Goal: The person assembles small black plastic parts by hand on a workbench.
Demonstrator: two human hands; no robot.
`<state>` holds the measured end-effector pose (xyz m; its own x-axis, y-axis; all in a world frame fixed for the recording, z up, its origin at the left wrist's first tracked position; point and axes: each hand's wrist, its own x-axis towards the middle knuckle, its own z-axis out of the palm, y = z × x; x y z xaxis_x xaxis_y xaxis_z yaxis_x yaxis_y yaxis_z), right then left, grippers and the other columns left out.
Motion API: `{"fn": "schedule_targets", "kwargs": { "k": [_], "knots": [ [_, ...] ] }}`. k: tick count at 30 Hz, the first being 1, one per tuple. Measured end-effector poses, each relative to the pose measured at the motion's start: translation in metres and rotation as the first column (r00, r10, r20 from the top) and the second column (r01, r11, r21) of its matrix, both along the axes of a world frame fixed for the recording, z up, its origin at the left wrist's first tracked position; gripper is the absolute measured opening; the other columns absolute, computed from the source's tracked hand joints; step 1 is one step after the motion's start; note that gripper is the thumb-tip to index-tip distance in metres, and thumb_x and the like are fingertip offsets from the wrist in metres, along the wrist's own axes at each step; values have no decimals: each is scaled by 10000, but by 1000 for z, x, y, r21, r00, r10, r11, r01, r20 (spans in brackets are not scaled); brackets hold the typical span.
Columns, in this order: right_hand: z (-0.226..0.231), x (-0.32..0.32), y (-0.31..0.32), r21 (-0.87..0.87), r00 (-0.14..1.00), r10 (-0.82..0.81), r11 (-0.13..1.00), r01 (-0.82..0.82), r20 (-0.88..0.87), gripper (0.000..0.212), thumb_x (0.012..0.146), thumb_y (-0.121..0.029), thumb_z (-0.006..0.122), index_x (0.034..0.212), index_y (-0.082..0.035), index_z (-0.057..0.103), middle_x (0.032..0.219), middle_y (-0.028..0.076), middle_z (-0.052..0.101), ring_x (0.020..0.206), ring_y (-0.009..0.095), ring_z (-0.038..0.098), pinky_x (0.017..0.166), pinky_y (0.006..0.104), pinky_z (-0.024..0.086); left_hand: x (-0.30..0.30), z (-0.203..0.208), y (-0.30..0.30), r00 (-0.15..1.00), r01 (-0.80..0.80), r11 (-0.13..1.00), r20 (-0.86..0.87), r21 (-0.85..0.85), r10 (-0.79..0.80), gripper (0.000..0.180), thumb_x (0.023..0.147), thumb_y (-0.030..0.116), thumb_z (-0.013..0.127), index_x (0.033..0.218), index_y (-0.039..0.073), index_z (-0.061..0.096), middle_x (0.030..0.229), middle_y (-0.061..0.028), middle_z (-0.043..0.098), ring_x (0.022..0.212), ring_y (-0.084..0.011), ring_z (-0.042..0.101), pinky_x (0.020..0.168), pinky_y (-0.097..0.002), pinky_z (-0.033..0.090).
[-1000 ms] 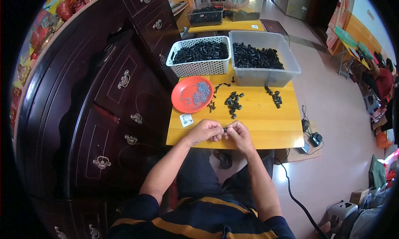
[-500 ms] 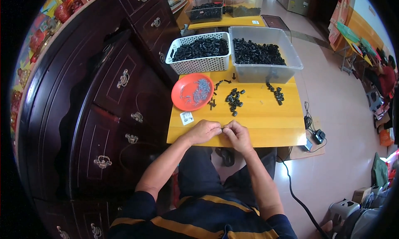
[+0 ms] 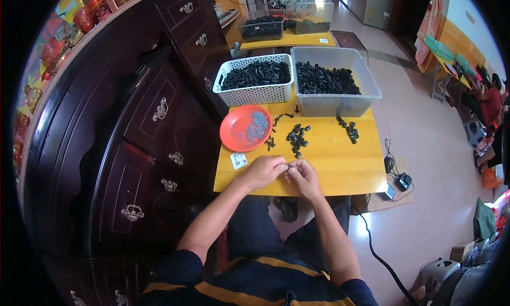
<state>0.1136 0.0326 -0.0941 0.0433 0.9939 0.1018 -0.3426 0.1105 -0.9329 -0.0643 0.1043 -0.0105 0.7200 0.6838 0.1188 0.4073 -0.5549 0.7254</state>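
Observation:
My left hand (image 3: pixel 264 172) and my right hand (image 3: pixel 305 179) meet above the near edge of the yellow table (image 3: pixel 340 170). Both are closed, with fingertips pinched together on a small black plastic part (image 3: pixel 288 168), mostly hidden by the fingers. Just beyond them lies a loose pile of short black cylindrical parts (image 3: pixel 297 138). Thin black stem-like pieces (image 3: pixel 271 143) are scattered to its left. A red plastic dish (image 3: pixel 227 129) holds many small silvery pins or screws. Beside the dish is a white square label (image 3: pixel 239 160).
At the table's back stand a white perforated basket (image 3: pixel 255 97) and a clear plastic bin (image 3: pixel 340 105), both full of black parts. More black cylinders (image 3: pixel 349 129) lie at right. A dark wooden cabinet (image 3: pixel 143 162) borders the left; a black cable (image 3: pixel 378 247) crosses the floor. Another person (image 3: pixel 491 101) sits far right.
The view has tilted slightly, so the table and bins sit lower in the picture. My hands stay together on the small part; the right fingers have shifted a little around it.

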Motion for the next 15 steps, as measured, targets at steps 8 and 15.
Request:
{"fn": "schedule_targets", "kwargs": {
  "k": [8, 15],
  "knots": [
    [-4, 5, 4, -49, 974, -86, 996, 77, -212, 128, 1042, -86, 610, 1154, -29, 583, 995, 31, 688, 903, 100, 666, 790, 244, 530, 24, 3, -23, 982, -181, 952, 102, 245, 161, 410, 922, 195, 728, 1281, 30, 620, 1077, -156, 700, 875, -343, 704, 770, -418, 561],
    [-3, 5, 7, -12, 974, -89, 996, 88, -206, 86, 1047, -129, 615, 1095, -61, 594, 974, 4, 665, 854, 72, 617, 760, 231, 500, 37, 4, -20, 994, -96, 870, 10, 483, 105, 463, 858, 173, 746, 1275, 21, 617, 1137, -144, 688, 1023, -332, 691, 849, -432, 570]
  ]
}}
